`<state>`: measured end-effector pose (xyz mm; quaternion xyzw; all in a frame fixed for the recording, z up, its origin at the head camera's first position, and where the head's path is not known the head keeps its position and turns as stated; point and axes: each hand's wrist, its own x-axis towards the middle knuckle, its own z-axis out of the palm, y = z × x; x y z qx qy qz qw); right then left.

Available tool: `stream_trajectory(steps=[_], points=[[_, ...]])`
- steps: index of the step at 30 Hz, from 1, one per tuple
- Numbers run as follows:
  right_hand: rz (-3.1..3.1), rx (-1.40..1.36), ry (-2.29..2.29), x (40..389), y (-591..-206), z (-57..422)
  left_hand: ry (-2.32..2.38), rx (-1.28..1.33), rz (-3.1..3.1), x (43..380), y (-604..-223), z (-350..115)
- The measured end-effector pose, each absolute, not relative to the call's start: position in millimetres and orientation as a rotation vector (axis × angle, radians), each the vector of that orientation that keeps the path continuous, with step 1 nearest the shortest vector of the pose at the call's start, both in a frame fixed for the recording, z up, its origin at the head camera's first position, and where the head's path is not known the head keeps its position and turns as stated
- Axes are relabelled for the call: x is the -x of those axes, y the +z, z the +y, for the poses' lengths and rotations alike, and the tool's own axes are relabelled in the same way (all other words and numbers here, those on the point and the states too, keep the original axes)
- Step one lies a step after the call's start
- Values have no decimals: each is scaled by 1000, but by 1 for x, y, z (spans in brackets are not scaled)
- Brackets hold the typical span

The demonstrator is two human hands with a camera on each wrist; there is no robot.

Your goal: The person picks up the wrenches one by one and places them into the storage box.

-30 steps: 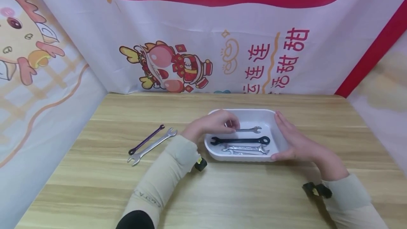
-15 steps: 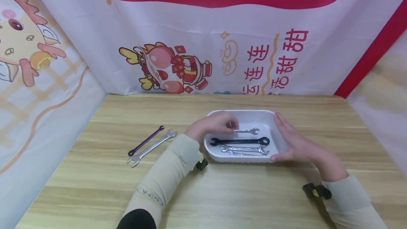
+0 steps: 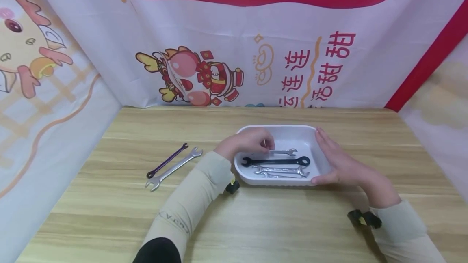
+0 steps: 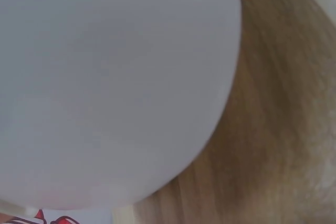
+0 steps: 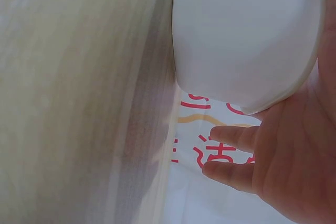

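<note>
A white tray [image 3: 285, 126] holds several wrenches lying lengthwise. Over its left side, my left hand [image 3: 254, 140] has curled fingers and pinches a small silver open-end wrench [image 3: 288, 152]; the fingers cover that wrench's left end. Just nearer than it lies a black combination wrench [image 3: 274, 161], then silver wrenches [image 3: 279, 170] by the near wall. My right hand [image 3: 343, 167] rests against the tray's right end, fingers straight along the far corner and thumb at the near corner. In the right wrist view, two fingers [image 5: 231, 176] extend past the tray's outer wall [image 5: 241, 35].
Left of the tray, a purple combination wrench [image 3: 168, 160] and a larger silver open-end wrench [image 3: 174, 169] lie side by side on the wooden table [image 3: 270, 222]. A printed cloth [image 3: 219, 23] hangs behind the table's far edge.
The small wrench in my left hand has shifted slightly left and nearer, toward the black wrench. My right hand keeps its place at the tray's end.
</note>
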<state>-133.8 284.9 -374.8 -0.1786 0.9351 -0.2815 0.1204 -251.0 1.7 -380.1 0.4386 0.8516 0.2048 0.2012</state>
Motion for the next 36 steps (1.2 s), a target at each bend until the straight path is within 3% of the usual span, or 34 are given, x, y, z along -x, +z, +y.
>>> stream_trajectory(steps=[36], points=[[2735, 525, -831, 133, -377, 284, 525, -1203, 2383, 246, -385, 4]])
